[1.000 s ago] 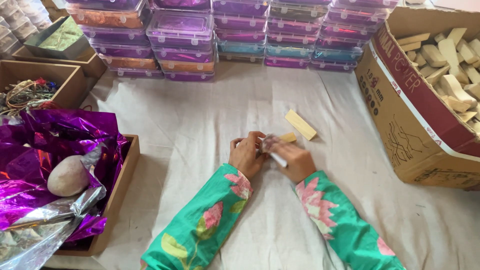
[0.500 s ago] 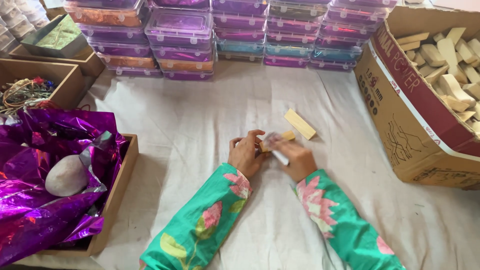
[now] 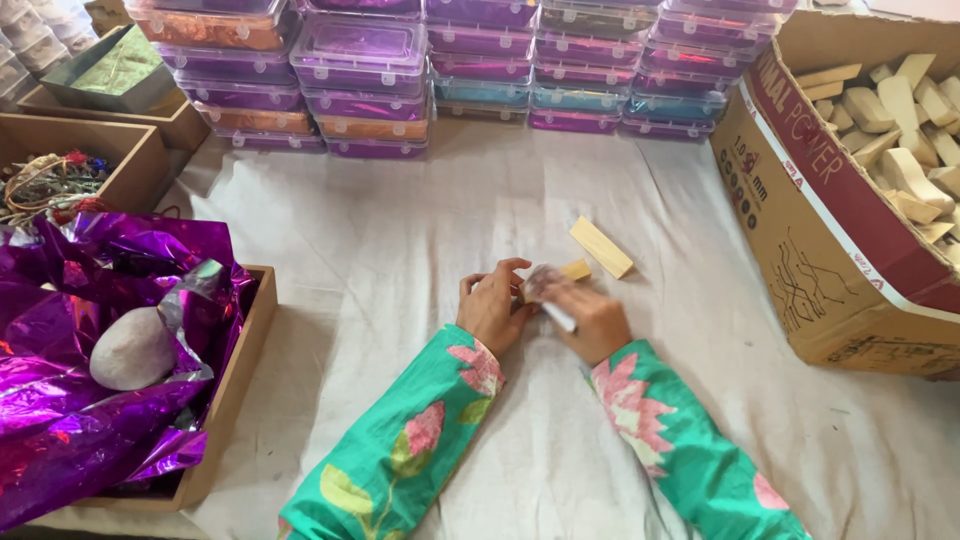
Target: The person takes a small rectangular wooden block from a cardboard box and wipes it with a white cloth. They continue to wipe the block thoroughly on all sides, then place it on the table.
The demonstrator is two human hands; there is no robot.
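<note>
From my feed, left to right: at 9 o'clock a wooden tray (image 3: 232, 400) is heaped with purple foil (image 3: 70, 370), a grey stone (image 3: 132, 348) sitting on top as a weight. At 10 o'clock a brown box (image 3: 120, 150) holds tangled thread. Along 12 o'clock run the stacked clear lidded boxes (image 3: 362, 60), which look filled; I'd read those as finished output

Centre of the white cloth (image 3: 400, 260): left hand (image 3: 492, 310) and right hand (image 3: 592, 318) are pressed together around a small wooden block (image 3: 574, 270), mostly hidden, with a shiny wrap piece (image 3: 545, 285) over it. Both hands closed on that block, fingers pinching the wrap. I'd judge the wrap is mid-way, one end of the block bare

A second plain wooden block (image 3: 601, 247) lies just beyond the hands at 1 o'clock, untouched. At 3 o'clock the big cardboard carton (image 3: 830, 250) is full of bare wooden pieces (image 3: 905, 110), so most of the stock looks not yet wrapped
</note>
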